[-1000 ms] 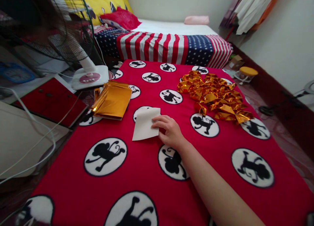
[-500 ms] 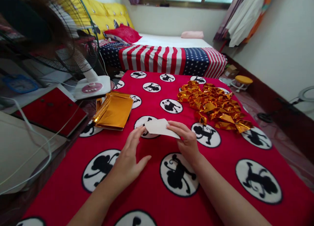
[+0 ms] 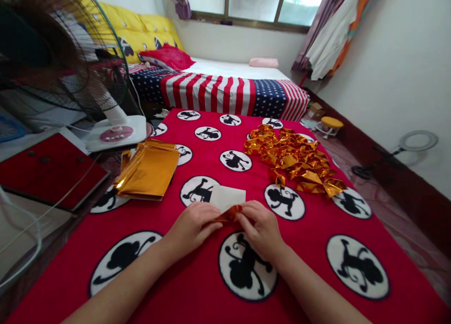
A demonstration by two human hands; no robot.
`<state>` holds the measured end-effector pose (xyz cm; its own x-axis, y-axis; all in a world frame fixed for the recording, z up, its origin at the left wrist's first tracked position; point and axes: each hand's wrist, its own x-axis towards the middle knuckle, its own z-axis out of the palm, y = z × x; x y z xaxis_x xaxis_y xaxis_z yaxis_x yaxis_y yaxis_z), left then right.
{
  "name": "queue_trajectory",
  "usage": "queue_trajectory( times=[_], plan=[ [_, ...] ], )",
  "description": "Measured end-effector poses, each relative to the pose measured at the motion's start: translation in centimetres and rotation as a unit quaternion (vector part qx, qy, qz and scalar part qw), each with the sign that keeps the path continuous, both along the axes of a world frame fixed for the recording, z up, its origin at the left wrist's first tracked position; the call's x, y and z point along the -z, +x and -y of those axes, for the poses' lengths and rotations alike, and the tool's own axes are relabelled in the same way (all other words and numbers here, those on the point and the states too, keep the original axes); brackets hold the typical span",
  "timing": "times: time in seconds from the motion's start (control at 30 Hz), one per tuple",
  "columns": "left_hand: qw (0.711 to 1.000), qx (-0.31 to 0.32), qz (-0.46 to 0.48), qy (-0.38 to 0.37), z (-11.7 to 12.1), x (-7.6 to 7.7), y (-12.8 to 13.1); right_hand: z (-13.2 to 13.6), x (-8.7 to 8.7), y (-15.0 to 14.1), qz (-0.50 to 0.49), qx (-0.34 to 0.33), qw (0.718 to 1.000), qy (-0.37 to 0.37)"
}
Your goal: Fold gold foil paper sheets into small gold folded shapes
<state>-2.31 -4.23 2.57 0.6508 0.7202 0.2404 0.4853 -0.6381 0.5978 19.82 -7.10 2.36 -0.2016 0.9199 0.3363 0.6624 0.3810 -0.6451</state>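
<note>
A sheet of gold foil paper [image 3: 229, 197], its pale back facing up, lies in front of me on the red monkey-print cloth [image 3: 169, 286]. Its near edge is turned up in a fold that shows the shiny gold side. My left hand [image 3: 195, 223] pinches the left end of that fold between thumb and fingers. At the right end, my right hand [image 3: 260, 225] grips it the same way. Beyond to the left sits a stack of flat gold foil sheets [image 3: 151, 171]. Many folded gold foil pieces [image 3: 292, 159] are heaped at the far right of the cloth.
A standing fan [image 3: 116, 131] is at the left beside a dark red panel [image 3: 49, 169] and loose white cables. Past the far edge is a bed with a flag-pattern cover [image 3: 211, 91]. On the right floor are a yellow stool [image 3: 331, 122] and a ring light [image 3: 419, 141].
The paper has come down onto the cloth, nearer me, and its near edge is now folded up, showing gold. My left hand has gone from open fingers to pinching it.
</note>
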Motion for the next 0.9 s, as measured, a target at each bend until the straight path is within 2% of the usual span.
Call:
queue_trajectory(
  times=[0.1,0.23,0.3,0.4,0.5,0.7,0.8,0.9],
  plan=[
    [0.992,-0.1,0.009,-0.075,-2.4,-0.4,1.3,-1.8,0.2,-0.7,-0.034,0.099,0.994,-0.03],
    [0.977,-0.211,0.014,-0.017,-4.4,0.3,2.8,-3.0,1.3,-1.2,-0.02,0.215,0.976,0.002],
    [0.972,-0.234,0.022,0.022,-4.7,0.9,3.1,-3.0,1.6,-1.3,-0.004,0.237,0.972,0.011],
    [0.971,-0.23,0.043,0.045,-4.7,1.5,3.0,-2.8,1.6,-1.5,-0.003,0.236,0.972,0.015],
    [0.975,-0.216,0.057,0.023,-4.8,1.8,2.5,-2.7,1.4,-1.4,-0.028,0.237,0.971,0.008],
    [0.978,-0.197,0.065,0.007,-5.1,2.0,2.3,-3.2,1.7,-1.3,-0.073,0.268,0.959,-0.053],
    [0.976,-0.197,0.088,-0.005,-5.1,1.9,2.3,-4.0,1.7,-1.1,-0.193,0.257,0.942,-0.094],
    [0.967,-0.207,0.145,-0.03,-5.1,1.8,2.2,-4.9,1.4,-1.0,-0.368,0.224,0.888,-0.161]
  ],
)
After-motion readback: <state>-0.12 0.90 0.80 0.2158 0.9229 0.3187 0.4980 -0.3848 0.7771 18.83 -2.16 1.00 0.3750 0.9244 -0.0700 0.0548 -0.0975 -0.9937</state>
